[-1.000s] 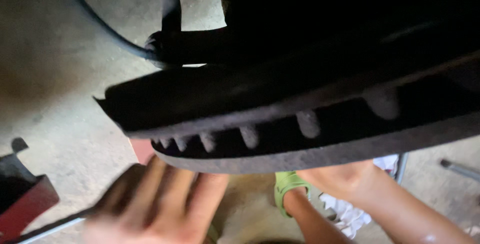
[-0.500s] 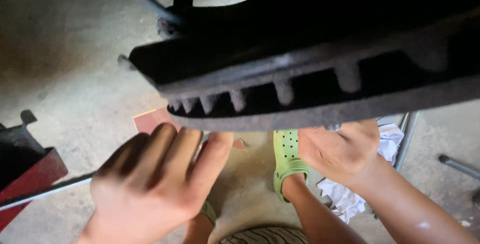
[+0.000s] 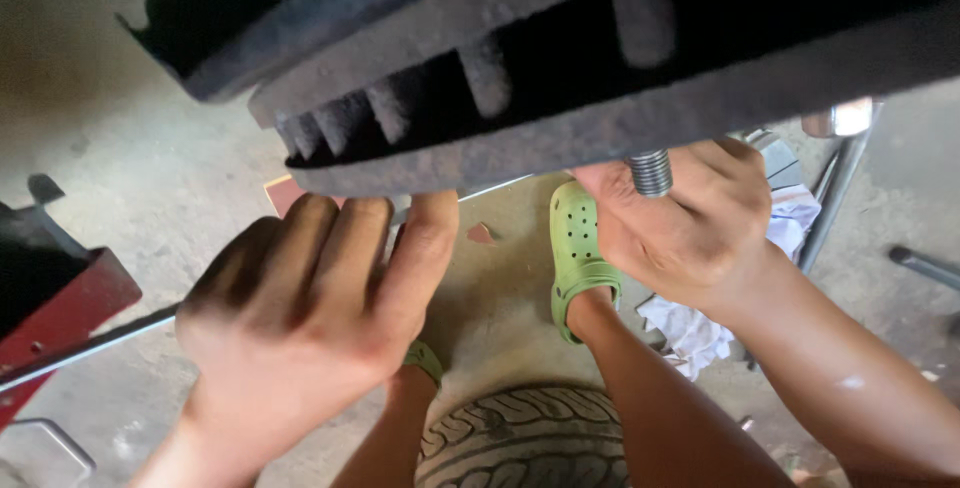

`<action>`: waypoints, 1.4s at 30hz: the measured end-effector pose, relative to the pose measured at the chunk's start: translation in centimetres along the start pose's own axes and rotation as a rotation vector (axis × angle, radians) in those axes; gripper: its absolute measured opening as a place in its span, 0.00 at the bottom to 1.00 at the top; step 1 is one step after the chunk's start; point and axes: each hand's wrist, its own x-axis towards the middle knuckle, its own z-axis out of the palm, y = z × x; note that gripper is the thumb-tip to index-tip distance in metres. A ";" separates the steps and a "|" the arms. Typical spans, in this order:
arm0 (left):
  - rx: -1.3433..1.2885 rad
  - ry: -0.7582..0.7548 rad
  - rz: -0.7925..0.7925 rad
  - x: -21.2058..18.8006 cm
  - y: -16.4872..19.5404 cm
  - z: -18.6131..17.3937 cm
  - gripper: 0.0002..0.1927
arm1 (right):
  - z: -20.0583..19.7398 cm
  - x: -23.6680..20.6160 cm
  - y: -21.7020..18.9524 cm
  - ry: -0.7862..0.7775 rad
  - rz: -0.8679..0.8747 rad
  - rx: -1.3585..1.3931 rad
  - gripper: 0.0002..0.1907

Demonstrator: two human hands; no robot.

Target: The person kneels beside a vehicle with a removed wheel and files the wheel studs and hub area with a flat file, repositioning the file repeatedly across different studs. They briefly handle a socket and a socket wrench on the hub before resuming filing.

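Across the frame's top, rusty vented disc (image 3: 600, 78), upper part cut off. Below right, threaded stud (image 3: 651, 172) protruding, right hand (image 3: 690, 223) curled beside it, grip unclear. Lower left, left hand (image 3: 310, 298) loose, fingertips against disc edge. Tyre (image 3: 525, 438) at bottom.

The rusty brake disc (image 3: 560, 98) runs off the top and right edges. It hides the fingertips of the left hand (image 3: 310, 318) and right hand (image 3: 690, 223) (their grip cannot be judged). The tyre (image 3: 525, 443) is cut off below.
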 end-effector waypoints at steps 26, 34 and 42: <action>-0.031 0.004 0.001 -0.6 -0.1 -1.1 0.14 | -0.6 0.9 -0.7 -0.011 0.021 -0.025 0.28; -0.030 -0.007 0.002 -0.9 -0.2 -0.8 0.13 | -0.4 1.0 -1.1 -0.010 0.035 -0.108 0.29; -0.031 0.042 0.003 -1.4 -0.6 -0.1 0.12 | -0.6 1.8 -1.2 -0.018 0.018 -0.081 0.26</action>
